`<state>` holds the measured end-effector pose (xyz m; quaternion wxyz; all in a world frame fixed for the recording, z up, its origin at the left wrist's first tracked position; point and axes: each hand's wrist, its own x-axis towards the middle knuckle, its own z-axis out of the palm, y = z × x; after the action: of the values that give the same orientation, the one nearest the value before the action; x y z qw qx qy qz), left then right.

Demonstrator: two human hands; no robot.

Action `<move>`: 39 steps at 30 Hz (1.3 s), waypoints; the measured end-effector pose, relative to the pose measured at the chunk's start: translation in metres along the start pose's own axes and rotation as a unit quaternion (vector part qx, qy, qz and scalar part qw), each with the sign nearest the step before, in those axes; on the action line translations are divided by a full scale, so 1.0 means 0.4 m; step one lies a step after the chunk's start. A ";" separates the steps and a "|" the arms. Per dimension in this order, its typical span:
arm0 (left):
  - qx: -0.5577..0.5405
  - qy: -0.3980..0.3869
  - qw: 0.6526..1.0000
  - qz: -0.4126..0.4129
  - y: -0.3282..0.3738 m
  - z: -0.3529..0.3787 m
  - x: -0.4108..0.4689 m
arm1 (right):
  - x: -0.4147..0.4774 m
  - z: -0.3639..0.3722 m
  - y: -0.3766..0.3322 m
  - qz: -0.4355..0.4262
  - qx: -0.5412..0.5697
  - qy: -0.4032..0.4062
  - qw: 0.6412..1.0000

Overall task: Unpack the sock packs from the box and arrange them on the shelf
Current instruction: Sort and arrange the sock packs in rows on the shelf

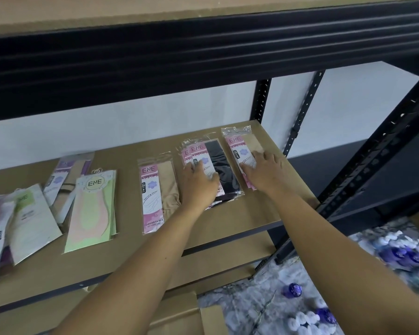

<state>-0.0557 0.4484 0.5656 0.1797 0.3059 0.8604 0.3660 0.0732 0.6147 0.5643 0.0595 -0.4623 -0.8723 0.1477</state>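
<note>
shelf (252, 213): left hand (198, 182) flat, fingers released, on black sock pack (224, 165). right hand (264, 170) flat, released, on beige sock pack (249, 143).

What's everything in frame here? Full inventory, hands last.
shelf board: one, brown, mid-frame
rack frame: one, black, around board
beige stocking pack: one, pink label, board centre
black stocking stack: two or more, pink labels, right of centre
beige stocking stack: count unclear, pink label, board's right end
green-peach packs: at least two, left of centre
purple-label pack: one, behind those
loose pile: several, pale, far left
cardboard box: one, brown, below the shelf
floor mat: one, grey-white-purple, lower right
left hand: flat on black stocking stack
right hand: flat on beige stocking stack
</note>
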 end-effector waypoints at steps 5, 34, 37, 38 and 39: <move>-0.067 0.016 0.998 -0.004 0.011 -0.016 -0.005 | -0.043 -0.035 -0.030 -0.065 0.018 0.095 0.993; -0.094 -0.051 0.993 0.057 -0.002 -0.118 -0.096 | -0.173 -0.040 -0.144 -0.194 0.207 -0.070 0.956; 0.026 -0.116 0.989 0.091 -0.046 -0.139 -0.129 | -0.201 -0.031 -0.089 -0.250 0.138 -0.098 0.953; 0.048 -0.134 0.984 0.105 -0.057 -0.142 -0.136 | -0.202 -0.019 -0.078 -0.261 0.135 -0.095 0.951; 0.058 -0.143 0.981 0.115 -0.069 -0.139 -0.137 | -0.202 -0.007 -0.072 -0.263 0.144 -0.093 0.949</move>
<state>-0.0555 0.3684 0.5870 0.2394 0.4616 0.8048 0.2861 0.0969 0.5336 0.5787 0.0810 -0.1871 -0.9341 0.2930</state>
